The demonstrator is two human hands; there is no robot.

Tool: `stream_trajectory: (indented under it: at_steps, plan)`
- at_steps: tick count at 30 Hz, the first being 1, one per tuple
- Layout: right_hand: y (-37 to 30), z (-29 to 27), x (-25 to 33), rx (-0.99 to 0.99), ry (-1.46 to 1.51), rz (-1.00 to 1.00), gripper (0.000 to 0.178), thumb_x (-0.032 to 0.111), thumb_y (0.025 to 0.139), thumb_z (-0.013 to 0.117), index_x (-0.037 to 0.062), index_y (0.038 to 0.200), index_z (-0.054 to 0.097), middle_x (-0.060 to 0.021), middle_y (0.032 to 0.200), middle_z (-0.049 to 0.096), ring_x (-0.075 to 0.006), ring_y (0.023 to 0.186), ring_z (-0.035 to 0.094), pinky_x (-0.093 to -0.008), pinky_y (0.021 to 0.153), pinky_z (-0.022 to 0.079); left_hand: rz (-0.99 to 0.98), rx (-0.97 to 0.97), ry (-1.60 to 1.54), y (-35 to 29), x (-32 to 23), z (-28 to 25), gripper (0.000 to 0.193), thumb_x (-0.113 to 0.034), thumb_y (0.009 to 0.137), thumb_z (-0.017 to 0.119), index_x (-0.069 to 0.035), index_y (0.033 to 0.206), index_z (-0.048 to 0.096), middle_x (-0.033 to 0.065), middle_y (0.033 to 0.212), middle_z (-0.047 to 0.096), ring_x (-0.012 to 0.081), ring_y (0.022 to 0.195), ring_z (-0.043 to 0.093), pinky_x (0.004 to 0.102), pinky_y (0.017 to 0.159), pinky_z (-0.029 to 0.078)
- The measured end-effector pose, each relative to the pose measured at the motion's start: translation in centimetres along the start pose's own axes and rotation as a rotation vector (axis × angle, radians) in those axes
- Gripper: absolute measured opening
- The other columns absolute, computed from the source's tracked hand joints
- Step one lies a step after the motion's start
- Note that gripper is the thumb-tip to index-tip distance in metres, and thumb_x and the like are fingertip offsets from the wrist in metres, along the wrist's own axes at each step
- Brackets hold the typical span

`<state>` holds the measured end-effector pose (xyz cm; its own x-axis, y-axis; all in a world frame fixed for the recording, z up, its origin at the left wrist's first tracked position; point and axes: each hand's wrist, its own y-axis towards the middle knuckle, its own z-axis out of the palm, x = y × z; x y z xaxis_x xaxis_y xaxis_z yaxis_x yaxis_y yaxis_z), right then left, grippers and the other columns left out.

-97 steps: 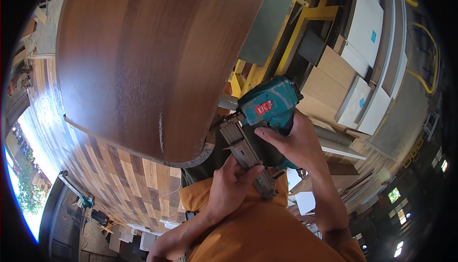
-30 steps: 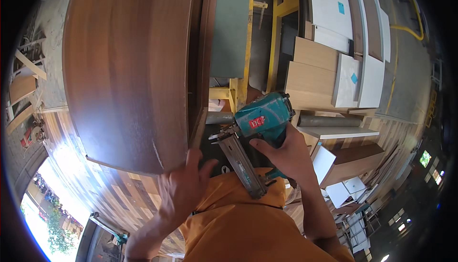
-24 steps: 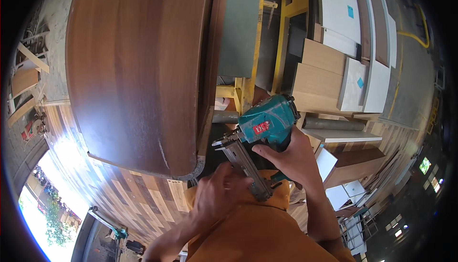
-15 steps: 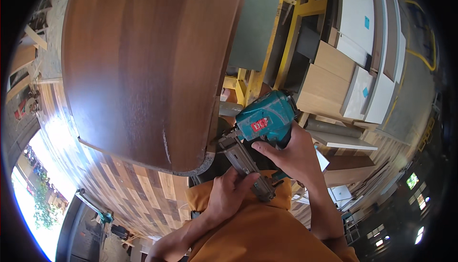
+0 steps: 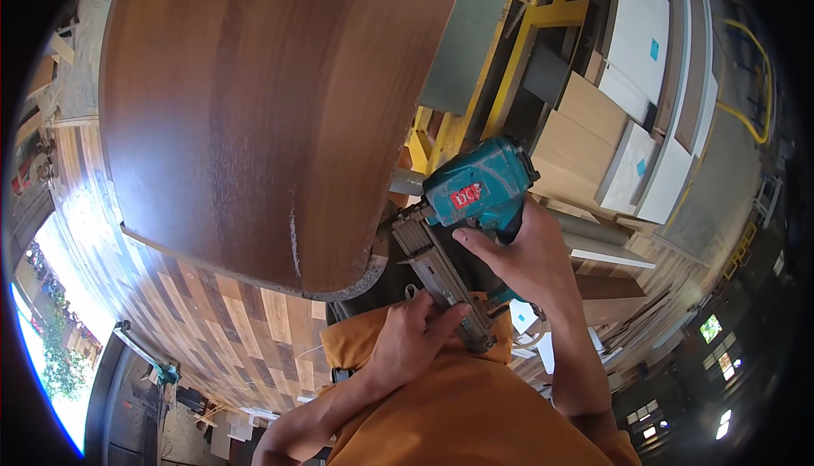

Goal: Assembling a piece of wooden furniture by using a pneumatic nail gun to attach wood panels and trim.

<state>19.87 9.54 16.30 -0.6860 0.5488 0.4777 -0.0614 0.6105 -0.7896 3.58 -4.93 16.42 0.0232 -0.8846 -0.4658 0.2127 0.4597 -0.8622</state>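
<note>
Up close, both hands, left hand [image 5: 411, 339] and right hand [image 5: 517, 254], grip the teal nail gun [image 5: 475, 199].

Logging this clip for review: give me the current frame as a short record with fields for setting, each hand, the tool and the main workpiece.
setting: workshop with stacked boards and a yellow frame
right hand: grips the teal nail gun by its handle
left hand: fingers on the gun's metal magazine
tool nose: against the edge of the brown panel
panel: dark wood grain, chipped lower edge, pale scratch
clothing: orange shirt
</note>
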Motion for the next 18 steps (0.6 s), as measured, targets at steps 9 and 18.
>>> stream_trajectory:
  at_steps: [9, 18]
  plan:
    - [-0.5, -0.2, 0.8, 0.000, -0.026, 0.045, 0.045, 0.033, 0.083, 0.089, 0.0004, 0.107, 0.070, -0.0156, 0.087, 0.077, -0.0338, 0.079, 0.076, -0.0395, 0.072, 0.058, -0.018, 0.030, -0.014, 0.0, 0.0, -0.3, 0.028, -0.019, 0.102, 0.073, 0.006, 0.104, 0.062, 0.0154, 0.081, 0.076, 0.0205, 0.072, 0.078, 0.0306, 0.058, 0.059]
    - [-1.5, 0.8, -0.5, -0.133, -0.041, -0.033, 0.049, 0.033, 0.082, 0.089, -0.0003, 0.109, 0.066, -0.0157, 0.083, 0.076, -0.0351, 0.078, 0.076, -0.0414, 0.071, 0.058, -0.037, 0.059, 0.021, -0.1, -0.3, -0.6, 0.029, -0.021, 0.102, 0.074, 0.006, 0.102, 0.062, 0.0159, 0.082, 0.076, 0.0219, 0.073, 0.079, 0.0308, 0.059, 0.059]
